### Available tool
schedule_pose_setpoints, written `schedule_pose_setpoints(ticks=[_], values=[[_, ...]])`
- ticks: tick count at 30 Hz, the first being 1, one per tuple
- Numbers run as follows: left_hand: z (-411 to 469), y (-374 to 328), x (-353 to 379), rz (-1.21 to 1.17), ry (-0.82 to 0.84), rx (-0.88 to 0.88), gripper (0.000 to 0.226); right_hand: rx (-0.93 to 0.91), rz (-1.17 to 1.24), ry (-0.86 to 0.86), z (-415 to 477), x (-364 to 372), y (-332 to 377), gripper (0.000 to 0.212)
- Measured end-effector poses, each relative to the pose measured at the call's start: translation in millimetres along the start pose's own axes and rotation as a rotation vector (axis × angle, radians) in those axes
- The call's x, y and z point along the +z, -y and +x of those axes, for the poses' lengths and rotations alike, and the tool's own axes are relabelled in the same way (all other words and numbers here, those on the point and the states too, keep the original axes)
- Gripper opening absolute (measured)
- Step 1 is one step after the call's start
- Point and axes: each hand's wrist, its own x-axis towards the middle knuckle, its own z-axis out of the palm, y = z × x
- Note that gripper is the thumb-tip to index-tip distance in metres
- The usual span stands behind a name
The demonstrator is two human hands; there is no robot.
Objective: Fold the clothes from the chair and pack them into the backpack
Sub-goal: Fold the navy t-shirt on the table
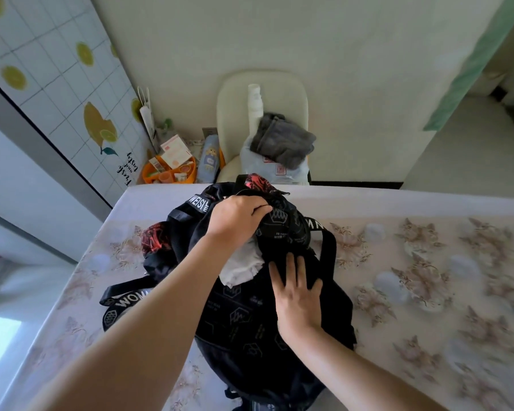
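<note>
Black printed fabric backpack (250, 321), left hand (238, 218) gripping its rim, right hand (297, 295) pressing flat, may snag the white crumpled cloth (241, 268) bulging between both hands.

Soft daylight from the left, strong wide-angle bending at edges, slight blur throughout.

Backpack top strap (198, 204) reads "WEISI", left strap (125, 301) "WOM" (both cut off); wall sheet (72, 84) "fresh and tasty".

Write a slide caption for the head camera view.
Left hand grips the top of the black backpack, right hand rests flat on it; white cloth peeks out, grey garment on the chair.
</note>
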Motion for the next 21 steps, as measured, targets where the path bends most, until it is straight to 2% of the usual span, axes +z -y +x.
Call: schedule_pose_setpoints(ticks=[2,5,6,11,12,14,15,17,18,21], values=[[-2.3,0.3,0.2,0.006,-0.020,0.025,0.022,0.016,0.017,-0.050,10.4,0.7,-2.3,0.093],[-5.1,-2.2,-4.9,-0.011,-0.083,0.069,0.021,-0.047,0.013,-0.141,34.6,-11.9,0.3,0.068],[-5.1,-2.6,-6.4,-0.012,-0.095,0.078,0.021,-0.065,0.010,-0.143,41.1,-14.9,2.2,0.066],[-4.7,-4.4,-6.1,0.083,-0.038,0.166,0.016,-0.181,0.082,-0.188,14.5,-1.6,-4.9,0.079],[-4.4,-5.0,-3.4,0.135,0.020,0.203,0.023,-0.172,0.077,-0.187,2.9,2.7,-10.8,0.081],[-5.9,-12.4,6.8,0.303,0.225,0.303,0.057,-0.102,0.083,-0.164,-15.4,11.3,-24.7,0.087],[-8.1,-17.6,13.4,0.406,0.297,0.392,0.064,-0.065,0.091,-0.146,-20.2,14.8,-29.8,0.088],[-12.9,-28.1,25.7,0.607,0.389,0.562,0.057,-0.026,0.110,-0.117,-19.6,19.0,-34.4,0.090],[-14.0,-27.7,32.2,0.670,0.414,0.579,0.052,-0.013,0.120,-0.106,-16.7,20.1,-34.6,0.092],[-4.6,-21.7,30.7,0.665,0.425,0.478,0.038,0.003,0.149,-0.066,-8.5,19.9,-32.3,0.108]])
